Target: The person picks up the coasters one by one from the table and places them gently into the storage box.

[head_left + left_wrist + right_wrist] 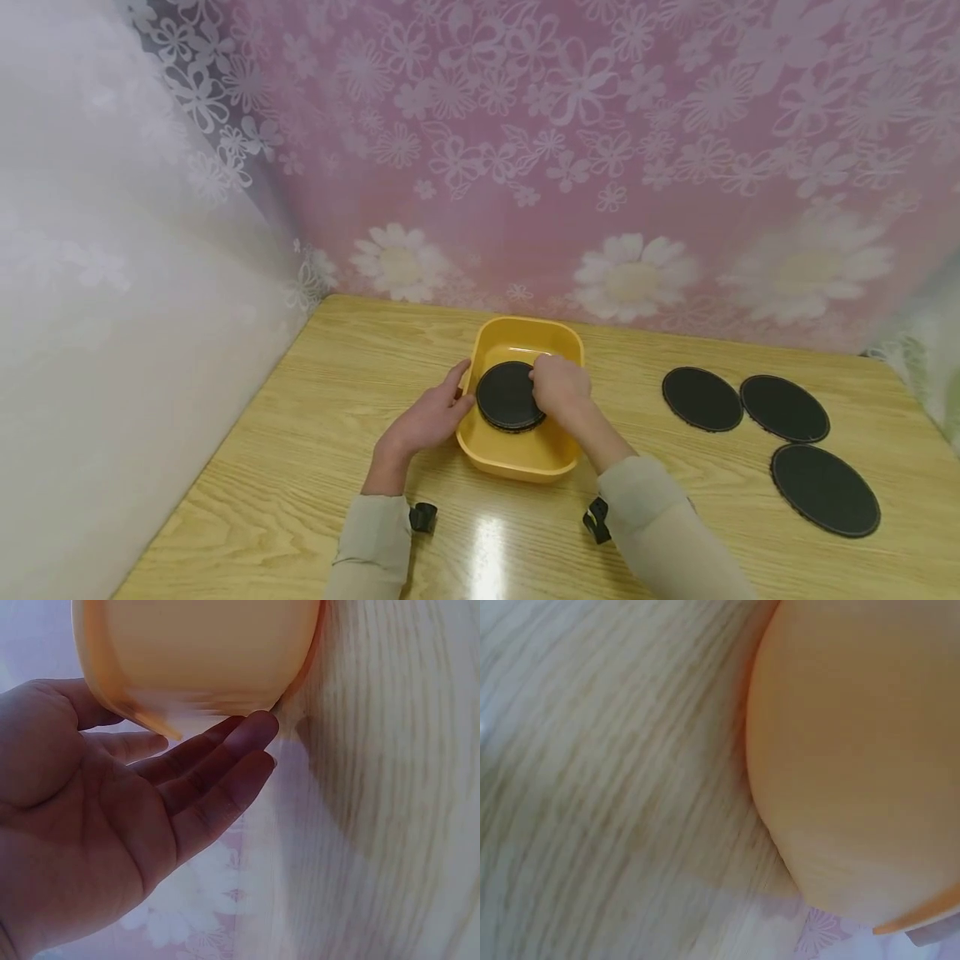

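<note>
A yellow plastic basin (520, 473) with rounded corners stands on the wooden table; its outer wall (202, 652) fills the upper left wrist view. My left hand (429, 419) holds its left side, the thumb over the rim and the fingers along the outer wall. Inside the basin, a round black coaster (508, 395) with a stitched edge appears slightly tilted. My right hand (561, 386) reaches in over the right rim and pinches the coaster's right edge. In the right wrist view, the basin wall (855, 765) hides that hand's fingers.
Three more round black coasters lie flat to the right: one nearer the basin (702, 399), one beside it (785, 407), and one closer to the front (825, 490). A flowered pink backdrop (517, 208) rises behind the wooden table (285, 467); a pale sheet (135, 275) borders its left.
</note>
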Demonstrator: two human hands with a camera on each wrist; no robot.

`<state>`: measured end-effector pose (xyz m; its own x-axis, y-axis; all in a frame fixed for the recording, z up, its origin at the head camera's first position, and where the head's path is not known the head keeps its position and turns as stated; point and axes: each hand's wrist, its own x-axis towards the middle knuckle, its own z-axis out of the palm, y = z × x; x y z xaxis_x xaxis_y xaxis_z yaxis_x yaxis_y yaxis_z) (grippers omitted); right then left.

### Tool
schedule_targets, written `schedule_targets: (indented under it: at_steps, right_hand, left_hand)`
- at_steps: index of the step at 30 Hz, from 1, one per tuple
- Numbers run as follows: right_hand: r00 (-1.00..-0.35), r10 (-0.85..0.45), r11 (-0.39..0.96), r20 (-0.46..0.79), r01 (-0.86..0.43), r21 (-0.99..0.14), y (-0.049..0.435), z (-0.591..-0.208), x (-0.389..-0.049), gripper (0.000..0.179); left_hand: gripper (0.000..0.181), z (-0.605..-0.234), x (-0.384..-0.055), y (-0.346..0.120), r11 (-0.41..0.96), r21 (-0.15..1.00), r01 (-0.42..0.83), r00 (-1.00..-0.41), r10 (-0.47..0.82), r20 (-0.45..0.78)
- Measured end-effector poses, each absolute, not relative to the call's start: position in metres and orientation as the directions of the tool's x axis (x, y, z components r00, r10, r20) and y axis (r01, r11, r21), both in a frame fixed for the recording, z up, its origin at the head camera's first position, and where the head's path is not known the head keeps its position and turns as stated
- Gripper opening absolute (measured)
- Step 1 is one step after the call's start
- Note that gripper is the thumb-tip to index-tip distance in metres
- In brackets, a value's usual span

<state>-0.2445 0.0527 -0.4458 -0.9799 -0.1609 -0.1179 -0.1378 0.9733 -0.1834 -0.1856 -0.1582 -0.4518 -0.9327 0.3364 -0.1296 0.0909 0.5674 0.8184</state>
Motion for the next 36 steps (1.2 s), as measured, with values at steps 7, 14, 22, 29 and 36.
schedule_targets:
  at_steps: [7,14,22,29,36]
  right_hand:
    - [-0.98,-0.16,0.98,-0.117,-0.144,-0.137,0.051,-0.446,-0.244,0.023]
    - [-0.976,-0.163,0.986,-0.145,-0.155,-0.065,0.049,-0.447,-0.24,0.017]
    - [-0.979,-0.186,0.982,-0.085,-0.183,-0.036,0.045,-0.45,-0.239,0.012]
    - [-0.98,-0.196,0.979,0.018,-0.197,-0.058,0.048,-0.45,-0.238,0.009]
    - [-0.975,-0.199,0.944,0.1,-0.218,-0.249,0.061,-0.44,-0.232,0.023]
  left_hand:
    - [0.061,-0.448,-0.185,-0.158,0.573,0.814,0.095,-0.932,0.338,-0.129]
    - [0.061,-0.452,-0.187,-0.157,0.573,0.814,0.096,-0.926,0.352,-0.139]
    - [0.061,-0.452,-0.187,-0.158,0.579,0.81,0.097,-0.928,0.347,-0.137]
    - [0.061,-0.449,-0.185,-0.158,0.586,0.805,0.098,-0.928,0.346,-0.139]
    - [0.061,-0.449,-0.185,-0.157,0.592,0.799,0.103,-0.929,0.344,-0.135]
